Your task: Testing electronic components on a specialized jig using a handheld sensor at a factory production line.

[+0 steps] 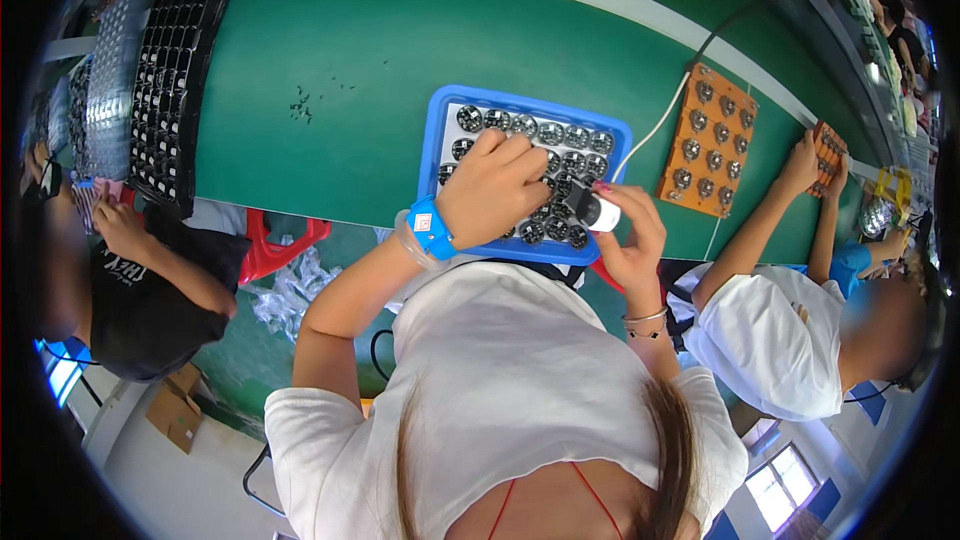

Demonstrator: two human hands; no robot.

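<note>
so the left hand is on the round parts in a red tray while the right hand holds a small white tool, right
Not quite: the tray is blue, not red, as the head view shows. The left hand does rest on the round parts in it, and the right hand holds a small white tool at the tray's right side.

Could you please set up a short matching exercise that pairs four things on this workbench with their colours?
Things:
1. tray under the left hand
2. wristband
3. fixture board with a white cable
4. handheld tool in the right hand

Colours:
A. orange
B. white and black
C. blue frame, pale inside
D. blue with a small red and white patch

Pairs: 1-C, 2-D, 3-A, 4-B
</note>
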